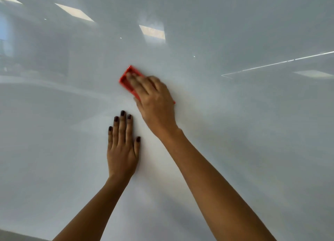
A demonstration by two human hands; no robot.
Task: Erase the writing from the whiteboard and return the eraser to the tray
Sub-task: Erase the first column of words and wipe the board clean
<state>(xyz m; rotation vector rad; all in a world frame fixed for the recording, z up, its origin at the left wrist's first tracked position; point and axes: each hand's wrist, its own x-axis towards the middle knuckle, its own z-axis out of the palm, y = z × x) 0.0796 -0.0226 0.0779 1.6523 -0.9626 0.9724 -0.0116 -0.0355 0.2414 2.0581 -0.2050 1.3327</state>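
The whiteboard (235, 123) fills the view, glossy, with ceiling-light reflections (152, 31) above the red eraser (129, 78) and no writing legible anywhere on the visible surface. The right hand (155, 103) lies palm-down over the eraser, fingers laid along its back and pressing it flat against the board, the eraser's upper-left end protruding beyond the fingertips, which are blurred. The left hand (122, 150) rests just below and slightly left of the eraser, flat and open on the board with fingers extended close together, holding nothing, apart from the right hand.
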